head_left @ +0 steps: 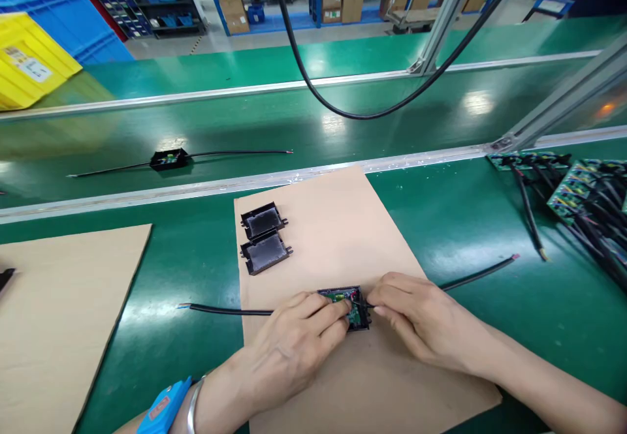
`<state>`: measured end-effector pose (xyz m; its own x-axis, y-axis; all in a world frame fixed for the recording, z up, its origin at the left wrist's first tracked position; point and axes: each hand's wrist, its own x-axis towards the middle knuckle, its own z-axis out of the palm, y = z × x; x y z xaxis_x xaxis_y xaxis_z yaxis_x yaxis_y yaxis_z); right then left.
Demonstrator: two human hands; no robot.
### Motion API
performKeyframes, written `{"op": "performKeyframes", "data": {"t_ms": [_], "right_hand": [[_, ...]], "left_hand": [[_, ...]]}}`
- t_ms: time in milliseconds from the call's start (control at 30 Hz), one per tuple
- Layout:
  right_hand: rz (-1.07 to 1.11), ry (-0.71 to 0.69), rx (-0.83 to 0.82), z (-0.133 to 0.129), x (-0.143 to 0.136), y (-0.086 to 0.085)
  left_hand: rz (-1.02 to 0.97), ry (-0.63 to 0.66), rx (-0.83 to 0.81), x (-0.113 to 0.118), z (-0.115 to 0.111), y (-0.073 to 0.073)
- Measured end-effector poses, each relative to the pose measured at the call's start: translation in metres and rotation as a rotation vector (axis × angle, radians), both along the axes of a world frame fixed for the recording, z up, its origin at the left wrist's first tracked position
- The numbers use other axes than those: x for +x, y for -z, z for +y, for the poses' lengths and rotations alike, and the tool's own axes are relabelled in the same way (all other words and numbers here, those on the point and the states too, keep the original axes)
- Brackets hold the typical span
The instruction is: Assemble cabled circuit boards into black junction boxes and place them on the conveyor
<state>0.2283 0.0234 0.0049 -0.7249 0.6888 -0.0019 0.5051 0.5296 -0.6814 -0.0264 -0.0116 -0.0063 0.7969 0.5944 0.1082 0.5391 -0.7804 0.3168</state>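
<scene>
A black plastic case (363, 315) with a green circuit board (354, 316) inside lies on the cardboard sheet (337, 225). My left hand (306, 329) rests over its left side, fingers bent and pressing on the board and case. At the right end, my right hand (406, 310) pinches the black cable (477, 273) where it meets the case. This cable runs out to the right past my hand. Another black cable (225, 310) leads left from under my left hand, ending in bare wires. Two black case shells (264, 220) lie side by side at the sheet's upper left.
Circuit boards with black cables (588, 192) are piled at the right. Beyond a metal rail (206, 190) lies another cased board (169, 158) with cables. A second cardboard sheet (63, 316) is at left. A black cable (362, 117) hangs in front of a metal post (443, 23).
</scene>
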Motion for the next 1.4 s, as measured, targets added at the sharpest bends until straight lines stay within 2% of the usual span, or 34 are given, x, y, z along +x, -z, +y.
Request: {"op": "performKeyframes", "data": {"t_ms": [200, 267, 333, 500, 567, 800, 967, 1067, 1167, 1300, 1400], "right_hand": [[-0.194, 0.064, -0.198, 0.010, -0.007, -0.015], [-0.232, 0.047, -0.194, 0.012, -0.013, -0.018], [-0.209, 0.017, -0.114, 0.011, -0.018, -0.016], [-0.087, -0.152, 0.276, 0.007, -0.018, -0.002], [-0.073, -0.178, 0.367, 0.007, -0.014, 0.002], [-0.111, -0.233, 0.412, 0.010, -0.004, 0.013], [-0.249, -0.261, 0.434, 0.008, -0.012, 0.010], [-0.321, -0.249, 0.442, 0.005, -0.016, 0.009], [-0.288, -0.189, 0.421, 0.002, -0.012, 0.014], [-0.181, -0.058, 0.372, 0.000, -0.001, 0.021], [-0.093, -0.024, 0.411, -0.002, 0.002, 0.023]], "left_hand": [[0.006, -0.002, -0.003, 0.000, -0.001, 0.002], [0.007, -0.002, -0.013, 0.000, -0.002, 0.002], [0.019, -0.001, -0.038, 0.000, -0.002, 0.002], [0.040, 0.014, -0.067, 0.000, -0.001, 0.001], [0.037, 0.009, -0.062, 0.000, -0.001, 0.002], [0.058, 0.005, -0.015, 0.001, -0.002, 0.004], [0.065, 0.036, -0.007, 0.001, 0.000, -0.001], [0.052, 0.013, -0.049, 0.004, 0.001, -0.003], [0.019, 0.000, -0.077, 0.004, 0.001, -0.001], [-0.046, -0.017, -0.006, 0.000, -0.001, 0.004], [-0.025, -0.029, 0.045, 0.000, -0.004, 0.006]]}}
